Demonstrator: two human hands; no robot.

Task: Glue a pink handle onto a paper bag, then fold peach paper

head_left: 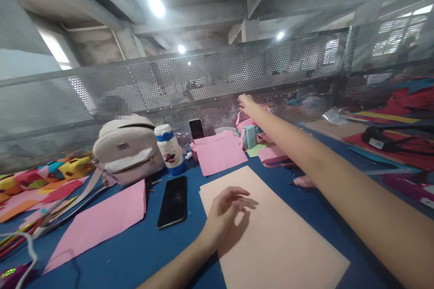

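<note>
My left hand (225, 214) hovers over the left side of a large sheet of peach paper (278, 230), casting a shadow on it. Its fingers are loosely bent and apart, holding nothing. Stretched far forward, my right hand (246, 103) is raised above some pink items (249, 123) near the mesh partition. Its fingers look parted, with nothing visible in them. Below it stand a small light-blue box (250, 137) and a green paper piece (257, 150). A pink sheet (220, 153) lies just beyond the peach paper. My right forearm hides part of the table.
Left of the peach paper are a black phone (172, 201), a white-and-blue bottle (170, 151), a white backpack (130, 149) and pink paper (101, 223). Another phone (196, 129) leans upright at the back. A perforated metal partition (210, 86) bounds the blue table. Coloured materials (403, 104) fill the right.
</note>
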